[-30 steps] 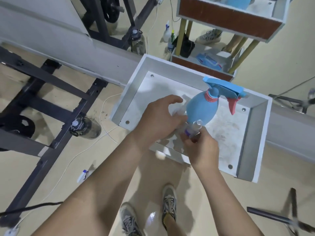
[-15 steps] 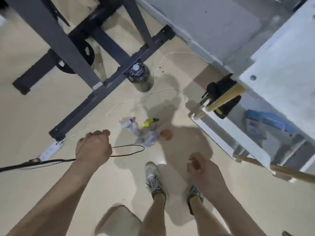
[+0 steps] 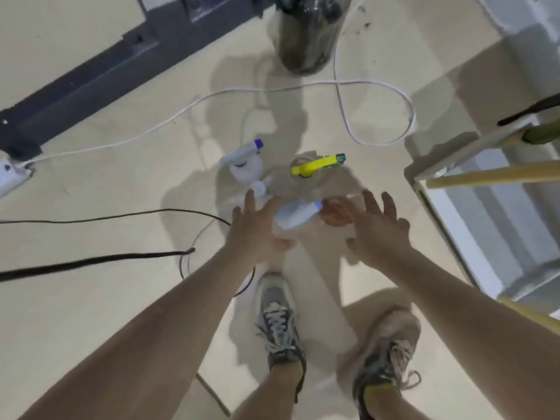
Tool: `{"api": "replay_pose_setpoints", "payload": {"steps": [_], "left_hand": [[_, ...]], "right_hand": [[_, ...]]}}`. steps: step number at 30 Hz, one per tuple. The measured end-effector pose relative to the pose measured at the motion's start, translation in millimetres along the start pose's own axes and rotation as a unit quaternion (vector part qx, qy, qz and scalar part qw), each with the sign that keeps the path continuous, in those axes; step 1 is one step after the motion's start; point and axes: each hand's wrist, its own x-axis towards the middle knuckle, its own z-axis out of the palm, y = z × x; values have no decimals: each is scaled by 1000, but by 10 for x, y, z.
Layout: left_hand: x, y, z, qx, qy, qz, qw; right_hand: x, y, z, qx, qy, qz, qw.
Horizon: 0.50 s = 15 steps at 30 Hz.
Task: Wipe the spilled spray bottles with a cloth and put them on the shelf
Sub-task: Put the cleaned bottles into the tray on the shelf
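Left hand (image 3: 254, 234) and right hand (image 3: 377, 234) hang spread, empty, over spray bottles (image 3: 297, 215) on the beige floor (image 3: 91, 313).

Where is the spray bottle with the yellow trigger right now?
Head view: the clear spray bottle with the yellow trigger sits on the beige floor near centre, just right of the white spray bottle with the blue nozzle tip.
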Motion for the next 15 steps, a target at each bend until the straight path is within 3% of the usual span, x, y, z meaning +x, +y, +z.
{"api": "replay_pose_setpoints", "payload": {"steps": [3, 7, 12, 15], "left_hand": [[352, -31, 361, -27, -43, 1, 999], [438, -58, 517, -12, 13, 20, 1000], [486, -126, 333, 73, 18, -13, 997], [562, -228, 324, 82, 20, 22, 996]], "right_hand": [[242, 89, 205, 12, 7, -2, 1000], [276, 98, 255, 131, 42, -16, 990], [135, 40, 296, 289, 44, 9, 956], [86, -57, 427, 352, 35, 47, 934]]}}
